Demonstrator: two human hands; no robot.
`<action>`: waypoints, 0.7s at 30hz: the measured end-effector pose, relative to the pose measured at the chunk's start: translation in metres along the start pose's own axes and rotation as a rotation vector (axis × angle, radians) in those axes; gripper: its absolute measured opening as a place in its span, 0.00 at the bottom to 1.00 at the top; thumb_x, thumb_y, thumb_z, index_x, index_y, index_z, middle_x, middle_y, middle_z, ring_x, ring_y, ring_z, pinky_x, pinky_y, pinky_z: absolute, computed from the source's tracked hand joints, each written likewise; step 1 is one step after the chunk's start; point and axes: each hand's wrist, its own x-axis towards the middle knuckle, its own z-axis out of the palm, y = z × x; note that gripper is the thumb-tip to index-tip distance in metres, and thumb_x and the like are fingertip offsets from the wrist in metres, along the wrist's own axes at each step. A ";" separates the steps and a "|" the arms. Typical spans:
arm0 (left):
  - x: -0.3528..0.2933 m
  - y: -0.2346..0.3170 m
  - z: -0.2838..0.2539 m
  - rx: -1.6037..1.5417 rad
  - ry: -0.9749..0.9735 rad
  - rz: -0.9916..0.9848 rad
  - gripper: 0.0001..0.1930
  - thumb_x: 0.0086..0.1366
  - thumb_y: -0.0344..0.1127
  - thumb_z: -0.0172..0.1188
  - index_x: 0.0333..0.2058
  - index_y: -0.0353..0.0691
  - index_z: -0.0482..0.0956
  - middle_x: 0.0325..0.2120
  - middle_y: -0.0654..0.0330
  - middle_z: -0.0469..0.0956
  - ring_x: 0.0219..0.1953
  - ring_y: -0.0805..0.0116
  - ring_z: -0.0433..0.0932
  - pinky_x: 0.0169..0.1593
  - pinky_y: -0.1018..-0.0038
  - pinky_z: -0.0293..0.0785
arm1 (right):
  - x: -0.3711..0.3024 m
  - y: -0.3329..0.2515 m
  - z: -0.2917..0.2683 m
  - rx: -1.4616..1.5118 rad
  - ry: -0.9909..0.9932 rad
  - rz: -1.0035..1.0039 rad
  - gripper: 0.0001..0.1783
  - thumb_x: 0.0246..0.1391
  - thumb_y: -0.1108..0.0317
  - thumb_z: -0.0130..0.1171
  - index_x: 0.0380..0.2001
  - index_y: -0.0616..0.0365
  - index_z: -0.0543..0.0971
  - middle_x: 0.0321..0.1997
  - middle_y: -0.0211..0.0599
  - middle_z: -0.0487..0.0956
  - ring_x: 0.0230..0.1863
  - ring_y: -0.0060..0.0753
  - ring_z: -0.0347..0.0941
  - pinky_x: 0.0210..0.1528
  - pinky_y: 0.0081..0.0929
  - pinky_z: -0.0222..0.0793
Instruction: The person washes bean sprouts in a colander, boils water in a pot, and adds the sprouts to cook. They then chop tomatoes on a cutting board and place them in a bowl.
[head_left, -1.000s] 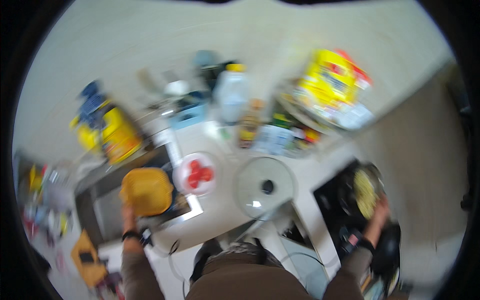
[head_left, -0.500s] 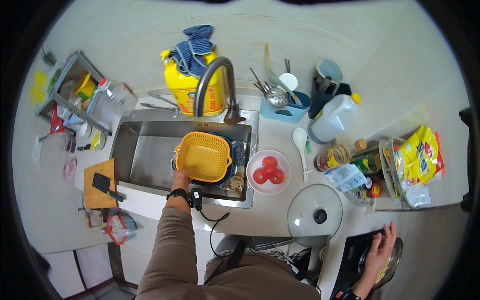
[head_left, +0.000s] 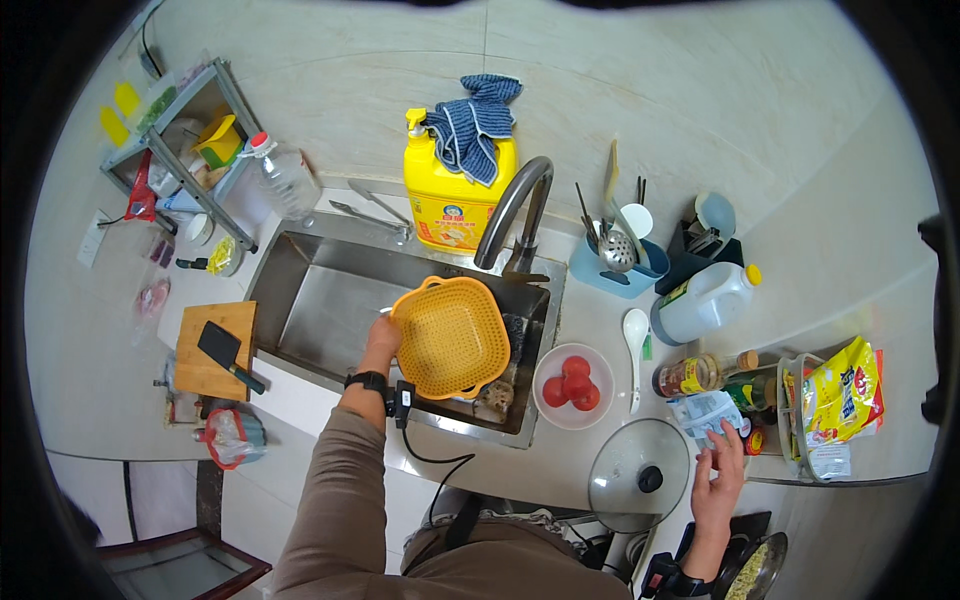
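While the left hand [head_left: 383, 338] grips the yellow colander [head_left: 450, 337] at frame centre, keep it level over the sink [head_left: 310, 300]; the right hand [head_left: 718, 478] seems open beside the glass lid [head_left: 638, 468].

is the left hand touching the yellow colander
Touching. The head view shows the left hand gripping the rim of the yellow colander over the sink.

A yellow plastic colander [head_left: 452, 338], square with rounded corners and finely perforated, is held tilted over the right end of the steel sink [head_left: 320, 300], below the tap, gripped at its left rim. A crinkled clear packet [head_left: 703, 413] is lain near the counter's front edge, beside a glass lid.
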 end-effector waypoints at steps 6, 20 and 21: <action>0.004 0.055 -0.002 0.048 0.089 0.257 0.41 0.55 0.49 0.59 0.60 0.33 0.51 0.58 0.44 0.57 0.60 0.51 0.57 0.62 0.64 0.54 | 0.035 -0.052 0.003 -0.049 -0.049 -0.194 0.14 0.49 0.80 0.52 0.42 0.61 0.74 0.51 0.47 0.70 0.41 0.37 0.73 0.38 0.25 0.70; -0.165 0.230 -0.183 -0.491 0.267 0.987 0.36 0.46 0.27 0.61 0.55 0.34 0.57 0.50 0.51 0.62 0.51 0.62 0.64 0.51 0.70 0.62 | 0.328 -0.263 -0.047 1.326 -0.128 0.081 0.25 0.58 0.64 0.47 0.54 0.68 0.58 0.48 0.53 0.66 0.42 0.39 0.71 0.43 0.33 0.74; -0.173 0.238 -0.188 -0.576 0.157 1.036 0.39 0.47 0.27 0.61 0.58 0.34 0.53 0.54 0.51 0.58 0.53 0.61 0.62 0.53 0.69 0.60 | 0.347 -0.275 -0.043 1.399 -0.085 0.138 0.25 0.58 0.64 0.47 0.53 0.69 0.58 0.49 0.55 0.65 0.42 0.40 0.71 0.42 0.33 0.74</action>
